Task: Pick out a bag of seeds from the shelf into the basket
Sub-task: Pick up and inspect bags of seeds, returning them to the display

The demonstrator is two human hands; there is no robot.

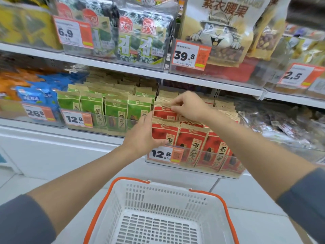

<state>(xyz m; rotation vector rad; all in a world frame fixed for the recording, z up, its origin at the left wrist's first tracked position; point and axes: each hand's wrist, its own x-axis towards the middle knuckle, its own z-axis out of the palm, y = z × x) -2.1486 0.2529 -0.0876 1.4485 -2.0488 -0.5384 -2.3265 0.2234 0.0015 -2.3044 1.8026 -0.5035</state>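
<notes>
Now, where does the task's bag stand? (Student)

You find the red seed bag [164, 112] upright in the second row of a clear tray [202, 156] on the shelf [52, 131], directly behind the front red bag [165, 132]. It is not yet out of the tray. (Legend)

What does your right hand do with it? (Student)

Your right hand [189, 107] reaches in from above. Thumb and forefinger pinch the top edge of the red seed bag, and the other fingers curl loosely beside them. (Legend)

And your left hand? (Student)

Your left hand [144, 136] rests at the left edge of the front red bag. Its fingers are straight, held close together and pointing up, while the thumb stretches rightward across the bag's face, just above the price tag [161, 154] marked 12.8. The hand hides the bag's edge, so you cannot tell whether the fingertips slip behind it. (Legend)

What lies beside and below? (Student)

Green bags [116, 110] fill the neighbouring tray to your left, just beside the red rows. The basket [158, 198], white with an orange rim, lies low in the view between your forearms, well apart from the red seed bag. Grey sleeves [21, 219] cover your upper arms. (Legend)
</notes>
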